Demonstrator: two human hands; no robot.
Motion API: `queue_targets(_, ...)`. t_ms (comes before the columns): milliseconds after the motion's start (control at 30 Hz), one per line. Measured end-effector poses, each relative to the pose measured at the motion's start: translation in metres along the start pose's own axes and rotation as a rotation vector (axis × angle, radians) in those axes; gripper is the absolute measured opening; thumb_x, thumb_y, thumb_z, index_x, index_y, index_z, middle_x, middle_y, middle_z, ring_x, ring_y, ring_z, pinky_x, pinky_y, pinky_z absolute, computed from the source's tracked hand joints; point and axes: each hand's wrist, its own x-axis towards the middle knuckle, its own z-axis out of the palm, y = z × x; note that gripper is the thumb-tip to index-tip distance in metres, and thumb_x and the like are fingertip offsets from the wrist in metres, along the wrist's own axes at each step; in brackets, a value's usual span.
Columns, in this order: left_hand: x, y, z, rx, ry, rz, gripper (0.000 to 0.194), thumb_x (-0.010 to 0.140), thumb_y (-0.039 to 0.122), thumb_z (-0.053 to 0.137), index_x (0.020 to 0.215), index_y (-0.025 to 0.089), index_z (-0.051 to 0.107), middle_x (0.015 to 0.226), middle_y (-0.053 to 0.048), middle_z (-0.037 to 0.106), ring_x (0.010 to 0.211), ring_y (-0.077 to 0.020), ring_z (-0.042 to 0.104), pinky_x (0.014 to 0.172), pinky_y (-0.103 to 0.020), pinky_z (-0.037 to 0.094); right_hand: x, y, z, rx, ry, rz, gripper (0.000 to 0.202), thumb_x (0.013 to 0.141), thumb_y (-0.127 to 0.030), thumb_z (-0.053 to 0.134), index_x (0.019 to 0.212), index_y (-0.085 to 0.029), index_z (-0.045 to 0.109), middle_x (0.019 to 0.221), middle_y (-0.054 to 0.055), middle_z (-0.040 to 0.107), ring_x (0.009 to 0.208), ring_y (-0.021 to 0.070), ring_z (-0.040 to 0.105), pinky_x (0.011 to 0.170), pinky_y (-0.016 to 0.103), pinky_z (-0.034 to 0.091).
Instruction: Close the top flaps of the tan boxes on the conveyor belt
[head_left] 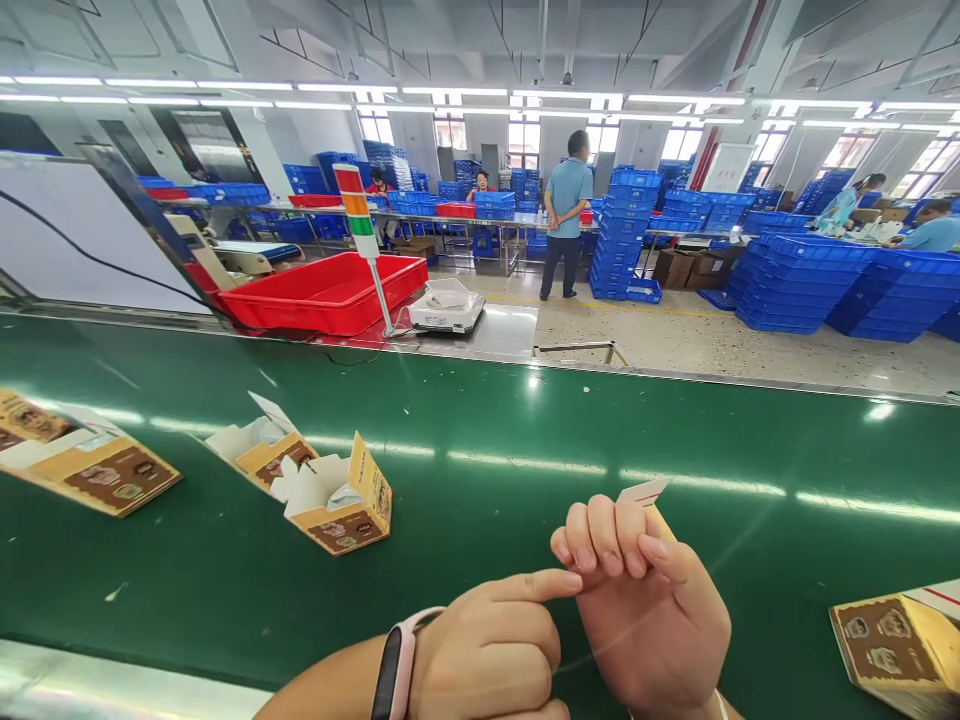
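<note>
My left hand [487,645], wearing a pink-banded watch [396,660], has its index finger stretched out and its other fingers folded. The tip of that finger touches the fingers of my right hand [652,610]. The right palm faces me with the fingers curled in, the thumb close to the index finger and nothing seen in it. Behind the right hand, an open carton [646,492] is mostly hidden; only a white flap and a yellow edge show. An open brown-and-yellow carton [341,515] with a pale packet inside stands on the green belt [480,420], left of my hands.
More cartons sit on the belt at far left [112,470], behind the middle one [262,450] and at right [892,640]. Beyond the belt are a red tray [322,295], a white scale [448,308] and a signal light [356,210]. A person [568,210] stands among stacked blue crates [619,235].
</note>
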Motion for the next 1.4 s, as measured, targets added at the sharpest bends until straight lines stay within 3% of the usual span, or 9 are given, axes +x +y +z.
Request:
queue_targets(167,0.000,-0.005,0.001,0.045,-0.057,0.053,0.032,0.094,0.016,0.043,0.078,0.026,0.068,0.052,0.003,0.047,0.054,-0.0131,0.052,0.101,-0.038,0.052,0.000,-0.001,0.001,-0.017,-0.007,-0.005,0.030,0.078,-0.029,0.062,0.054,-0.020,0.045,0.058,-0.003,0.034,0.060,0.0152,0.037,0.062,0.030,0.040)
queue_targets(500,0.000,-0.005,0.000,0.031,-0.021,0.040,0.030,0.094,0.018,0.045,0.076,0.026,0.067,0.052,0.003,0.044,0.054,-0.0133,0.050,0.099,-0.040,0.052,-0.002,0.001,0.002,-0.060,-0.035,-0.024,0.032,0.080,-0.031,0.063,0.055,-0.020,0.045,0.059,-0.001,0.038,0.062,0.0166,0.040,0.064,0.031,0.040)
queue_targets(667,0.000,-0.006,-0.005,0.140,-0.017,0.109,0.031,0.094,0.017,0.042,0.076,0.025,0.065,0.052,0.003,0.044,0.054,-0.0131,0.051,0.096,-0.038,0.054,-0.003,0.003,0.000,-0.029,-0.065,0.002,0.028,0.080,-0.030,0.063,0.057,-0.021,0.050,0.062,0.000,0.043,0.065,0.0166,0.043,0.070,0.030,0.044)
queue_targets(967,0.006,-0.004,0.007,0.388,0.262,0.219,0.041,0.099,0.019,0.034,0.063,0.017,0.054,0.050,0.005,0.040,0.051,-0.0100,0.047,0.088,-0.035,0.061,0.000,0.004,0.003,0.104,-0.032,0.146,0.028,0.079,-0.028,0.064,0.057,-0.019,0.050,0.065,-0.001,0.046,0.069,0.0158,0.049,0.072,0.029,0.049)
queue_targets(1100,0.009,-0.005,0.005,0.438,0.245,0.273,0.043,0.100,0.026,0.036,0.063,0.016,0.054,0.049,0.005,0.041,0.051,-0.0100,0.048,0.086,-0.034,0.062,-0.001,0.004,0.003,0.164,-0.037,0.178,0.023,0.079,-0.027,0.065,0.060,-0.019,0.056,0.068,0.000,0.052,0.074,0.0157,0.055,0.077,0.027,0.052)
queue_targets(1400,0.020,-0.005,-0.015,0.524,0.205,0.342,0.035,0.098,0.020,0.040,0.067,0.015,0.056,0.048,0.004,0.045,0.049,-0.0093,0.049,0.083,-0.033,0.062,-0.004,-0.004,0.000,0.131,-0.101,0.248,0.022,0.087,-0.026,0.063,0.066,-0.019,0.068,0.076,0.002,0.063,0.096,0.0214,0.066,0.095,0.034,0.052)
